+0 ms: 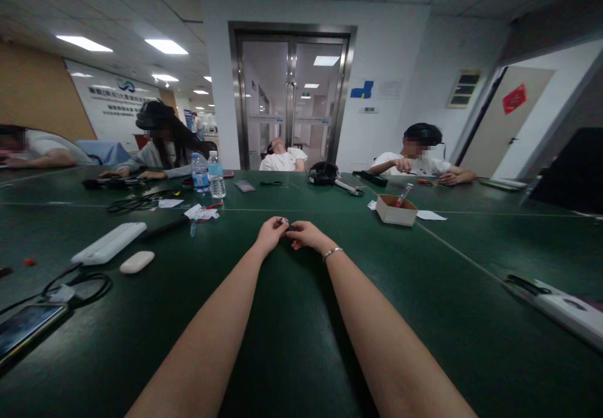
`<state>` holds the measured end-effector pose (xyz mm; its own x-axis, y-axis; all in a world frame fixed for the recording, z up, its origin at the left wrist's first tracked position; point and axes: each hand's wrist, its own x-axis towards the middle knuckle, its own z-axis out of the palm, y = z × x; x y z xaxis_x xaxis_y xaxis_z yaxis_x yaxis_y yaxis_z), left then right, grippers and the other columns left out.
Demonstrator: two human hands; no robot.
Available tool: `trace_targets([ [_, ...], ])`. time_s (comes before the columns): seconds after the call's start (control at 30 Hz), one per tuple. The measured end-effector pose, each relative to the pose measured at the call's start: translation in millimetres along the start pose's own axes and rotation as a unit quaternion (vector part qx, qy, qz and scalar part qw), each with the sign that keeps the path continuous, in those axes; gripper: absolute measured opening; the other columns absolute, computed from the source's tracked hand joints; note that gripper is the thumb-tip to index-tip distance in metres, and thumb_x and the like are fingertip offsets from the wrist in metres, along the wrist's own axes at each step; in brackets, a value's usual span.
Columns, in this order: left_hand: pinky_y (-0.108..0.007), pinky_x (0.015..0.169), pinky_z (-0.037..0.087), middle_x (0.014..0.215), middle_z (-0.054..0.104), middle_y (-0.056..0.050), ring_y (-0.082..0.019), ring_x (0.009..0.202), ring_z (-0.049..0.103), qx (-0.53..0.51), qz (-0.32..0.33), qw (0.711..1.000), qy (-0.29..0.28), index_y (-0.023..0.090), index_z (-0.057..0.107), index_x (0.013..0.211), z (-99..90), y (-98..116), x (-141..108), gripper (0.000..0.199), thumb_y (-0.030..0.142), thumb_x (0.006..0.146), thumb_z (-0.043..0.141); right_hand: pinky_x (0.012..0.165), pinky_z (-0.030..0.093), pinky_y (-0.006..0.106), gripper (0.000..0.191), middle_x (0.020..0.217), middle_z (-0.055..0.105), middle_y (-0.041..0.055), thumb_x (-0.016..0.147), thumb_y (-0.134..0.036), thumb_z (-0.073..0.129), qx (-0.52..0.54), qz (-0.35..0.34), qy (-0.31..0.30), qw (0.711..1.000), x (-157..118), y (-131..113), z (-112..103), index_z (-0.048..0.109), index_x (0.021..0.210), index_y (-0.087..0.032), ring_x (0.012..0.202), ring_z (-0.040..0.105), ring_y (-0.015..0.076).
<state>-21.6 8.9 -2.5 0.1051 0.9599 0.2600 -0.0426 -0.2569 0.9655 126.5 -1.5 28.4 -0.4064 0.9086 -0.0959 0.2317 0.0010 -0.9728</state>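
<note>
Above the dark green table (pixel 282 317), both arms reach forward and the hands meet near the middle of the view. My left hand (pixel 270 236) pinches a small dark object with a pale, shiny end (pixel 283 221); its kind is too small to make out. From the other side my right hand (pixel 308 236), with a silver bracelet (pixel 332 253) at its wrist, closes its fingers on the same small object. Much of that object is hidden behind the fingers.
To the left lie a white power bank (pixel 110 243), a white rounded case (pixel 137 262), a phone (pixel 31 330) and black cables. Two water bottles (pixel 216 176) stand farther back. A small open box (pixel 396 210) sits at right. Several people (pixel 414 154) sit around the table.
</note>
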Motion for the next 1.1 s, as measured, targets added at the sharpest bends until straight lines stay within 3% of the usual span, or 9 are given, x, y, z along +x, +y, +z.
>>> trace_targets([
  [0.13, -0.032, 0.077, 0.050, 0.086, 0.056, -0.005, -0.012, 0.076, 0.056, -0.012, -0.008, 1.000, -0.020, 0.013, 0.060, 0.087, -3.3, 1.6, -7.0, 0.028, 0.029, 0.066, 0.070, 0.046, 0.052, 0.015, 0.015, 0.064, 0.059, 0.0007, 0.078, -0.004, 0.062, 0.075, -0.034, 0.006, 0.997, -1.3, 10.9, -0.4, 0.056, 0.091, -0.008, 0.047, 0.058, 0.0076],
  [0.37, -0.033, 0.076, 0.052, 0.084, 0.056, -0.004, -0.012, 0.077, 0.058, 0.006, -0.020, 0.999, -0.035, 0.014, 0.059, 0.087, -5.4, 7.5, -5.7, 0.025, 0.025, 0.068, 0.069, 0.048, 0.052, 0.016, 0.009, 0.057, 0.060, 0.0035, 0.084, -0.005, 0.056, 0.160, -0.017, 0.020, 0.987, -2.1, 13.2, -3.0, 0.055, 0.093, -0.006, 0.046, 0.058, 0.0093],
  [0.5, -0.035, 0.081, 0.050, 0.084, 0.058, -0.006, -0.014, 0.077, 0.060, 0.018, -0.063, 0.996, -0.066, 0.012, 0.060, 0.085, -10.2, 11.3, -5.0, 0.025, 0.020, 0.065, 0.072, 0.049, 0.053, 0.018, 0.014, 0.059, 0.061, 0.0049, 0.084, -0.001, 0.053, 0.192, -0.018, 0.048, 0.980, -3.3, 13.7, -4.4, 0.052, 0.098, -0.005, 0.048, 0.060, 0.0108],
  [0.73, -0.036, 0.084, 0.049, 0.087, 0.061, -0.007, -0.015, 0.080, 0.061, 0.022, -0.055, 0.996, -0.064, 0.012, 0.062, 0.089, -14.9, 11.5, -11.2, 0.025, 0.018, 0.066, 0.070, 0.052, 0.054, 0.017, 0.019, 0.064, 0.061, 0.0053, 0.082, 0.004, 0.052, 0.208, -0.027, 0.044, 0.977, -6.4, 13.6, -6.0, 0.053, 0.099, -0.004, 0.051, 0.061, 0.0103],
  [1.1, -0.025, 0.067, 0.052, 0.074, 0.063, -0.006, -0.013, 0.067, 0.062, 0.010, -0.089, 0.994, -0.054, 0.010, 0.059, 0.083, -14.0, 6.8, -7.1, 0.015, 0.021, 0.074, 0.064, 0.056, 0.055, 0.018, 0.020, 0.070, 0.061, 0.0039, 0.080, 0.006, 0.052, 0.216, -0.034, 0.022, 0.975, -6.6, 15.2, -8.8, 0.056, 0.095, -0.007, 0.055, 0.063, 0.0100],
])
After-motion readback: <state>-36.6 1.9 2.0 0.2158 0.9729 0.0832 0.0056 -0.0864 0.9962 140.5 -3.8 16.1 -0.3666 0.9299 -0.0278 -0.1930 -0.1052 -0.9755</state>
